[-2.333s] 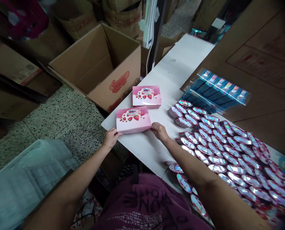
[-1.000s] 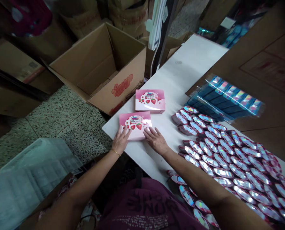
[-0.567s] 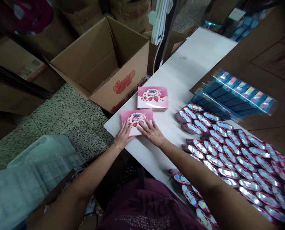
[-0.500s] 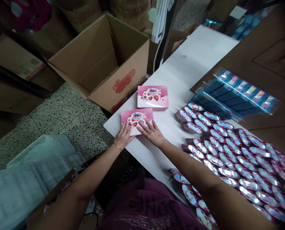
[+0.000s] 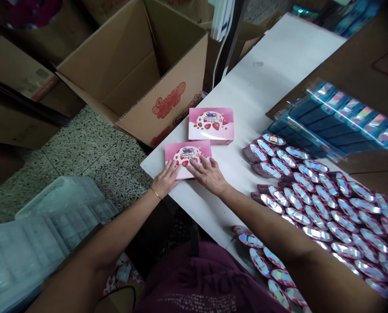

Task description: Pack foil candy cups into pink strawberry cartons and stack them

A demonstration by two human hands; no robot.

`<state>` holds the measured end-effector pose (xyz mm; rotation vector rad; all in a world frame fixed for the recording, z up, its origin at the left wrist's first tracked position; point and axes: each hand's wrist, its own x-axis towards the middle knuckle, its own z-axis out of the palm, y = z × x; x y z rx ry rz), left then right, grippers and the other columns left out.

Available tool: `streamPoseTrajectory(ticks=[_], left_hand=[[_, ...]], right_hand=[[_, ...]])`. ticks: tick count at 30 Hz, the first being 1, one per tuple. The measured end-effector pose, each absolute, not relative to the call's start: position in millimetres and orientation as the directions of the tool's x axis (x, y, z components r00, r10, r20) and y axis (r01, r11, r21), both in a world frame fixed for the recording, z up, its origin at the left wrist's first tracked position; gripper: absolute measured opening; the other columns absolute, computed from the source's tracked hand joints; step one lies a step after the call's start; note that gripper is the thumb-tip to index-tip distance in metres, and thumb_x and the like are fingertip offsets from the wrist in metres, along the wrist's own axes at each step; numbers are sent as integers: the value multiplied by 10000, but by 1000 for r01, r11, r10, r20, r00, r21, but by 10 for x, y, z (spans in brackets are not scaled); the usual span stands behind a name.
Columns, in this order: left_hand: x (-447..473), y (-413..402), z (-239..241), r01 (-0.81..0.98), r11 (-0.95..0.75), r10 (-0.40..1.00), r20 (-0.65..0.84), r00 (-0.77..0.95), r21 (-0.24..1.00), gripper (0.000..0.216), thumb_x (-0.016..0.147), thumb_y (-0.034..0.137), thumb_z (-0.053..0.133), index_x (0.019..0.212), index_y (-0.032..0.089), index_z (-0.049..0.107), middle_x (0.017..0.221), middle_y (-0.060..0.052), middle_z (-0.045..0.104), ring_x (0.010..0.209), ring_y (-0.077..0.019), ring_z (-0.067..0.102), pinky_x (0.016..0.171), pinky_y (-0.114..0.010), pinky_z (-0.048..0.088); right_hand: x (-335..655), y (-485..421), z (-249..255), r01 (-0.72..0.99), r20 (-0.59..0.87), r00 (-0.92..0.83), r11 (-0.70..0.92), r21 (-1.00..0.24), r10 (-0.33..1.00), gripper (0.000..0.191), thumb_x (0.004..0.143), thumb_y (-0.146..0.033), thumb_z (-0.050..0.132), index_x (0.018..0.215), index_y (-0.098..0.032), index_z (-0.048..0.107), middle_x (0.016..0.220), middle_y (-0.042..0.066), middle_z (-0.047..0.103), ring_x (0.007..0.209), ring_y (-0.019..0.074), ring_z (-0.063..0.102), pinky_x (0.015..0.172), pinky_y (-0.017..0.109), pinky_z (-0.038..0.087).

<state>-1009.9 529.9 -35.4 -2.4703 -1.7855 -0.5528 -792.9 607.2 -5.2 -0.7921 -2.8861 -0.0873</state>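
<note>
A pink and white box with printed strawberries (image 5: pixel 187 152) lies flat at the near corner of the white table (image 5: pixel 242 93). My left hand (image 5: pixel 166 179) rests on its near left part, fingers stretched out, a thin bracelet at the wrist. Spread over the near right part of the same box are the fingers of my right hand (image 5: pixel 209 176). Just behind it, almost touching, lies a second box of the same print (image 5: pixel 211 125). Neither hand is wrapped around anything.
An open cardboard carton (image 5: pixel 177 91) stands beyond the table's left edge. Many shiny oval-topped packs (image 5: pixel 324 204) crowd the right side. Behind them are blue packs in clear plastic (image 5: pixel 340 117). Clear plastic trays (image 5: pixel 66 217) are stacked at lower left.
The view has shifted slightly, so the carton and the packs sit a little differently in it. Both hands stay on the near box, the right one's fingers slightly more bent.
</note>
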Motion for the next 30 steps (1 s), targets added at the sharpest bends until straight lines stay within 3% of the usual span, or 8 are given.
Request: streamPoseTrajectory(ticks=[4, 7, 10, 14, 20, 24, 28, 30], left_hand=[[-10024, 5273, -467, 928, -296, 927, 303, 222, 226, 526, 861, 321, 449, 1342, 130, 354, 1411, -156, 330, 1340, -254, 215, 1059, -393, 308], [-9899, 5213, -473, 961, -175, 959, 260, 117, 215, 522, 869, 226, 419, 1375, 199, 294, 1446, -121, 267, 1360, -273, 128, 1072, -520, 209], [-9852, 5161, -366, 960, -177, 971, 200, 134, 218, 608, 848, 295, 474, 1397, 252, 217, 1458, -106, 240, 1362, -297, 104, 1045, -625, 96], [-9965, 5191, -231, 953, -141, 977, 194, 90, 269, 785, 791, 426, 542, 1410, 156, 141, 1468, -185, 158, 1359, -319, 98, 1035, -574, 210], [-10026, 5322, -429, 929, -245, 956, 228, 184, 278, 726, 789, 333, 564, 1360, 35, 229, 1430, -255, 215, 1353, -329, 25, 1047, -479, 271], [-9944, 5257, -523, 946, -139, 962, 267, 59, 292, 653, 810, 288, 532, 1354, 48, 260, 1441, -250, 185, 1351, -324, 13, 1068, -495, 229], [-10016, 5287, -430, 795, -121, 974, 227, -21, 595, 714, 780, 412, 560, 1358, 100, 281, 1453, -189, 210, 1357, -303, 58, 1081, -487, 210], [-10051, 5360, -386, 534, 37, 969, 101, -227, 845, 685, 796, 469, 515, 1347, 122, 304, 1415, -177, 314, 1338, -271, 209, 1069, -446, 263]], right_hand=[[-7876, 6061, -139, 505, 150, -853, 863, -10, 501, 568, 889, -173, 392, 1390, -361, 202, 1441, 5, 301, 1331, 283, 166, 1028, 556, 155], [-7843, 6014, -199, 504, 165, -852, 864, -7, 498, 644, 856, -140, 442, 1396, -366, 173, 1474, -3, 217, 1355, 274, 92, 1050, 561, 108], [-7839, 5997, -127, 480, 146, -868, 877, -3, 475, 648, 835, -212, 509, 1395, -336, 207, 1478, 16, 200, 1359, 288, 61, 1052, 573, 98], [-7893, 6038, 38, 460, 149, -877, 888, -16, 457, 672, 815, -383, 541, 1400, -264, 232, 1469, 42, 227, 1353, 300, 94, 1062, 557, 125], [-8058, 6080, -126, 450, 225, -871, 893, 11, 436, 571, 879, -193, 422, 1401, -296, 212, 1460, 29, 251, 1348, 311, 110, 1030, 640, 100], [-8066, 6029, -195, 463, 231, -861, 886, -14, 454, 592, 874, -156, 422, 1394, -341, 208, 1466, 18, 234, 1353, 292, 111, 1041, 625, 101], [-7946, 6039, -118, 424, 216, -867, 892, -154, 449, 575, 877, -316, 446, 1402, -304, 210, 1456, 34, 262, 1351, 277, 138, 1066, 572, 100], [-7873, 6072, -127, 527, 261, -748, 785, -326, 611, 572, 900, -378, 371, 1419, -254, 164, 1426, 71, 325, 1324, 249, 244, 1065, 517, 188]])
